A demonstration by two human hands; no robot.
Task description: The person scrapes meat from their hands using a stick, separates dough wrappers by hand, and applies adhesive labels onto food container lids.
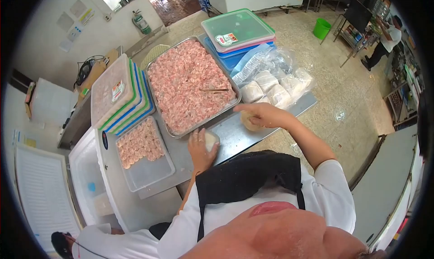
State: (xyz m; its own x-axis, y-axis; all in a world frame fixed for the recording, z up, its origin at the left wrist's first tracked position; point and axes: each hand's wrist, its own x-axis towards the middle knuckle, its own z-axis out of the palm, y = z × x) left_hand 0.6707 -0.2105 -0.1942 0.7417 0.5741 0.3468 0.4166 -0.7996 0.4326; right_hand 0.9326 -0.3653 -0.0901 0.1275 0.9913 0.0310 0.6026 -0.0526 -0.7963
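My left hand (198,147) rests on the metal table, its fingers and thumb around a flat white stack of what look like dough wrappers (210,139). In my right hand (267,116) is a pale yellowish, rounded piece (248,121), perhaps dough, held over the table's edge; its exact kind is unclear. Ahead of both hands sits a large metal tray of minced meat (185,82), with a thin stick or utensil (213,90) lying on the meat. To the left, a plastic tray (153,172) holds rows of small filled dumplings (139,142).
Lidded containers are stacked at the left (113,94) and at the back (237,28). White packs in clear plastic (278,94) lie right of the meat. A white chest freezer (95,186) stands at left. Another person (389,37) is far right, near a green bucket (322,29).
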